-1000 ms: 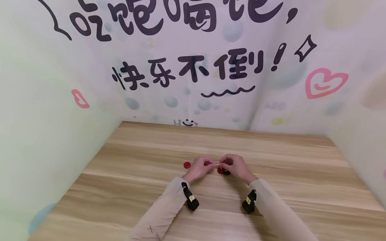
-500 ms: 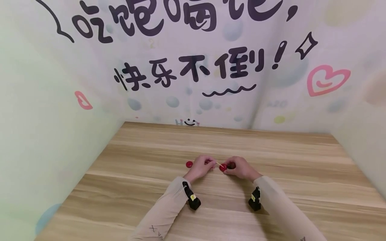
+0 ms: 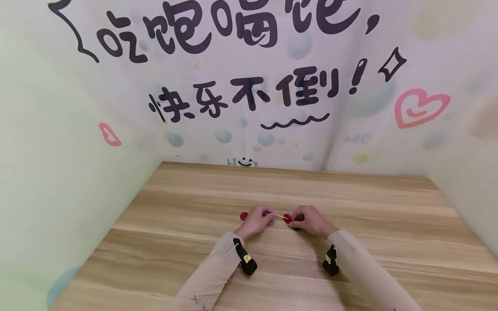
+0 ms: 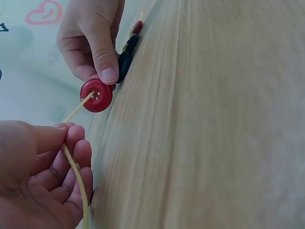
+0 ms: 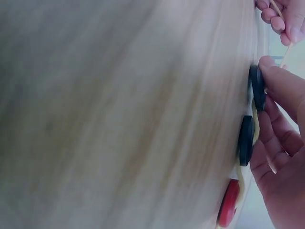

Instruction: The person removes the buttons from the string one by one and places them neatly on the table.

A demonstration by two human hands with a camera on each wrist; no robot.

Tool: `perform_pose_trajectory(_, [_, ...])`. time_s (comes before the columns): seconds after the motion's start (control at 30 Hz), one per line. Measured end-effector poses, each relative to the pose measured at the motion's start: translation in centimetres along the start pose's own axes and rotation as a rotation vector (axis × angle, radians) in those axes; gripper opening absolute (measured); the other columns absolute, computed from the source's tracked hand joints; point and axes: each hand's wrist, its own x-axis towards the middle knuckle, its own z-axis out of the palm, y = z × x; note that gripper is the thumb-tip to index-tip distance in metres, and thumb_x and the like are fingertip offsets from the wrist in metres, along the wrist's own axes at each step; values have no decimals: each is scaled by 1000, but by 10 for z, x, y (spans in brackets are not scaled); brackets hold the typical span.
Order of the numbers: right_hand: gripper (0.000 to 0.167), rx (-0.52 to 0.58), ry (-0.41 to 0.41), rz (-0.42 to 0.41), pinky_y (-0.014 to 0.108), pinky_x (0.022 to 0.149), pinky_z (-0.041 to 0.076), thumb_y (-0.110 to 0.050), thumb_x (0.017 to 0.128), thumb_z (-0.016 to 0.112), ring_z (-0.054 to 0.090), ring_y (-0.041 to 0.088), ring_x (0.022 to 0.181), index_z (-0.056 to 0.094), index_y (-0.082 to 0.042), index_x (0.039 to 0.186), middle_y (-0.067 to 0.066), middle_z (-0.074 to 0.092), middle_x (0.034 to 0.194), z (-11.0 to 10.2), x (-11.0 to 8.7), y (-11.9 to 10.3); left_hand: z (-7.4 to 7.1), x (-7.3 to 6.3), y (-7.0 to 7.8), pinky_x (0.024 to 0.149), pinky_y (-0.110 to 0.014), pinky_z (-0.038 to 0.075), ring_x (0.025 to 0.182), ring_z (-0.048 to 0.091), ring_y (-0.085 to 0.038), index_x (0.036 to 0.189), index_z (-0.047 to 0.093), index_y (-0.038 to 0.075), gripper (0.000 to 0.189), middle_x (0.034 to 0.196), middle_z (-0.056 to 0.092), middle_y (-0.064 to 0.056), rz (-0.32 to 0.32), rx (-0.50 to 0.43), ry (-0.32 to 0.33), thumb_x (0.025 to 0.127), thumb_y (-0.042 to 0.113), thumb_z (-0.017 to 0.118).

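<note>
My left hand [image 3: 256, 221] pinches a yellow string [image 4: 77, 109] between thumb and index finger, and its tail hangs down past the palm. From there the string runs taut into a hole of a red button [image 4: 96, 98] with several holes. My right hand [image 3: 310, 221] grips this button at its edge with thumb and fingertips. Strung behind it, in the right wrist view, are a dark button [image 5: 258, 88] near the thumb, a second dark button [image 5: 246, 140] and another red button [image 5: 229, 203]. My right fingers partly hide the string there.
A separate red button [image 3: 244, 216] lies on the wooden table [image 3: 186, 255], just left of my left hand. A printed cloth wall [image 3: 210, 142] rises behind the table's back edge, with pale walls at both sides.
The hands were close together over the red button. My right hand then took the button by its edge and moved slightly right, and the string now stretches straight between the hands.
</note>
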Motion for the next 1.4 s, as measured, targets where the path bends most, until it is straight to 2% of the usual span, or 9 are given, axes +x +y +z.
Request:
perform_pose_trajectory(0.13, [8,-27,17,-40,22,59,41,-9,73,72,48,9,66,64,-8,73,-3,55,72,0,1,0,0,-2,-1,55,-18,42,60,50,-7,80,62,-3,15,67,58,-4,2,-8,10,88,7,53])
perform_pose_trajectory(0.23, [9,-42,14,-52,22,59,42,-8,72,72,49,10,66,63,-8,73,-2,54,72,1,1,-1,0,-2,-1,56,-18,42,61,51,-7,82,62,-2,15,69,59,-5,-23,-10,3,88,8,53])
perform_pose_trajectory(0.43, [5,-130,71,-112,33,69,44,-9,73,71,53,15,74,67,-9,72,-3,57,77,1,-1,-4,1,-2,0,56,-18,42,62,53,-10,85,63,-3,16,70,59,-5,-33,-2,6,88,10,53])
perform_pose_trajectory(0.6, [5,-107,98,-125,33,70,47,-8,74,70,57,18,77,68,-4,75,1,62,81,1,-2,-5,1,-2,2,55,-18,41,63,54,-12,85,62,-4,15,70,59,-7,-30,-20,10,88,9,54])
perform_pose_trajectory(0.8, [2,-78,104,-93,26,64,47,-2,76,67,58,14,73,68,-2,78,4,64,80,1,0,-5,1,-2,3,55,-18,41,63,53,-10,85,62,-4,15,69,60,-5,-39,-15,20,88,8,54])
perform_pose_trajectory(0.97, [12,-27,73,-53,25,62,47,5,75,62,56,12,72,67,-3,83,5,63,81,2,-2,-8,0,-4,4,56,-18,41,63,52,-8,85,63,-3,15,70,59,-5,-36,-11,20,88,9,53])
perform_pose_trajectory(1.13, [9,-10,52,-50,24,62,47,1,78,62,56,10,72,66,-5,84,4,63,82,4,-2,-9,0,-4,4,57,-19,40,63,49,-7,86,63,-1,15,71,59,-3,-42,4,31,89,10,53])
perform_pose_trajectory(1.27, [6,-27,69,-75,23,62,46,-4,81,62,56,10,72,67,-6,84,2,64,82,5,-3,-9,1,-4,3,57,-19,42,65,51,-7,87,63,0,14,73,61,-4,-49,-8,40,89,11,53])
perform_pose_trajectory(1.4, [7,-33,129,-69,25,62,46,-5,82,61,56,11,72,67,-7,84,2,64,83,3,-5,-8,0,-3,2,58,-19,43,66,52,-7,87,64,0,14,74,62,-4,-36,-6,46,88,10,54])
